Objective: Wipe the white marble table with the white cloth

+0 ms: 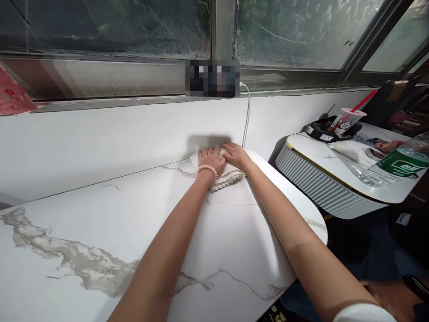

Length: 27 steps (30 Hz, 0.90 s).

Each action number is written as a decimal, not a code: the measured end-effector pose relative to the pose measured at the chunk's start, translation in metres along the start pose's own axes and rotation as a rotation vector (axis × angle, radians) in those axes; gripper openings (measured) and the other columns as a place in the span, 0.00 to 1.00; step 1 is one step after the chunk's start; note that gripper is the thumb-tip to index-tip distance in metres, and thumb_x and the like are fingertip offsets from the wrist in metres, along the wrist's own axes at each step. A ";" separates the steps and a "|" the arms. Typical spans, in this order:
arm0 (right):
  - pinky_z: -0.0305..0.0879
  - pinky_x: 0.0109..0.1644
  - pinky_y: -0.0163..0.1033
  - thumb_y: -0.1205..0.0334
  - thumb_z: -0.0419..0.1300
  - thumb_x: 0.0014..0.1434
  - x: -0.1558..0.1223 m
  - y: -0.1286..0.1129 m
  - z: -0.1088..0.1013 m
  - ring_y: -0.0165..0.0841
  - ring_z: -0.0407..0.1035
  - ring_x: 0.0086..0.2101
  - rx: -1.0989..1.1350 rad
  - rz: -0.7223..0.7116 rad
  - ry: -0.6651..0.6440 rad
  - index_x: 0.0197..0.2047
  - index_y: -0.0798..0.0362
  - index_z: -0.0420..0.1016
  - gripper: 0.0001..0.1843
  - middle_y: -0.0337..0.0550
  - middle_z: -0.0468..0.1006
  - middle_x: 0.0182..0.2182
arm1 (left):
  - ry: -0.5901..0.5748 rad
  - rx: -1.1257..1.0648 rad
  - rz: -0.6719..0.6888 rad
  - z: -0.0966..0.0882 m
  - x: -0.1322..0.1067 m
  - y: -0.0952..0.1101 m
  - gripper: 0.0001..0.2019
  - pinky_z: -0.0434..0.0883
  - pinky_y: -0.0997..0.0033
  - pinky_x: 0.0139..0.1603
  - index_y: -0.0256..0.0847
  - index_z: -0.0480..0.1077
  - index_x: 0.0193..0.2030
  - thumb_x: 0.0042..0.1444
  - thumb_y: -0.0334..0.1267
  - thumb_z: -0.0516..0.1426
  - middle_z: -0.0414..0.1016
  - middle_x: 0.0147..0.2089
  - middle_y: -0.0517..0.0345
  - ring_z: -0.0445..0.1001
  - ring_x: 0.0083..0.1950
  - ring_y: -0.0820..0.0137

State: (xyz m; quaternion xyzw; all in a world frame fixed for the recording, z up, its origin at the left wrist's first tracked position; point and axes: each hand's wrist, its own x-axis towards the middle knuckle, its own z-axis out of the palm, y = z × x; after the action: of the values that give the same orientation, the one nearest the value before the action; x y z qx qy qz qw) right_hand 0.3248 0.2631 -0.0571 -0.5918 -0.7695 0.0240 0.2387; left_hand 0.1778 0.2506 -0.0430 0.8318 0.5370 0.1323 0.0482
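Note:
A white cloth (228,179) with a wavy edge lies bunched on the white marble-patterned table (100,219), close to the wall. My left hand (212,162), with a pink coiled band around its wrist, presses flat on the cloth with fingers spread. Beside it, my right hand (235,156) rests on the cloth's upper right part, fingers stretched out towards the left hand. The cloth under both palms is hidden.
A pixelated dark device (212,78) leans on the window ledge, its white cable (248,116) hanging down. On a second table (321,154) at right are a cup (346,121) with a red straw and a water bottle (395,163). Another person's hand (390,146) is near a phone.

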 end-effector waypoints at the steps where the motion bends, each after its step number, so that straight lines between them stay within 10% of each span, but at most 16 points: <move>1: 0.55 0.65 0.51 0.62 0.50 0.61 0.001 0.000 0.001 0.44 0.62 0.58 -0.006 -0.001 0.001 0.58 0.53 0.70 0.23 0.49 0.72 0.57 | 0.005 0.000 -0.002 0.000 0.001 -0.001 0.27 0.46 0.50 0.71 0.38 0.59 0.67 0.65 0.43 0.40 0.61 0.68 0.47 0.56 0.69 0.59; 15: 0.49 0.68 0.51 0.59 0.48 0.65 -0.036 -0.032 -0.001 0.44 0.54 0.64 -0.049 -0.010 -0.036 0.64 0.55 0.65 0.26 0.48 0.65 0.64 | -0.015 0.025 -0.034 -0.008 -0.043 -0.003 0.28 0.43 0.52 0.72 0.37 0.56 0.69 0.65 0.44 0.40 0.56 0.71 0.47 0.52 0.72 0.60; 27: 0.50 0.68 0.53 0.57 0.50 0.65 -0.142 -0.068 -0.027 0.43 0.54 0.65 -0.040 -0.095 -0.014 0.63 0.52 0.67 0.24 0.48 0.66 0.63 | 0.041 0.120 -0.044 -0.011 -0.159 0.047 0.28 0.47 0.45 0.71 0.32 0.56 0.69 0.66 0.40 0.40 0.56 0.71 0.41 0.52 0.72 0.53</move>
State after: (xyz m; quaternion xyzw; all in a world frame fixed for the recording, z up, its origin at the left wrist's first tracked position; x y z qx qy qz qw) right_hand 0.3003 0.1054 -0.0596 -0.5593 -0.7987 0.0015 0.2221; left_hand 0.1541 0.0862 -0.0489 0.8183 0.5629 0.1157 -0.0099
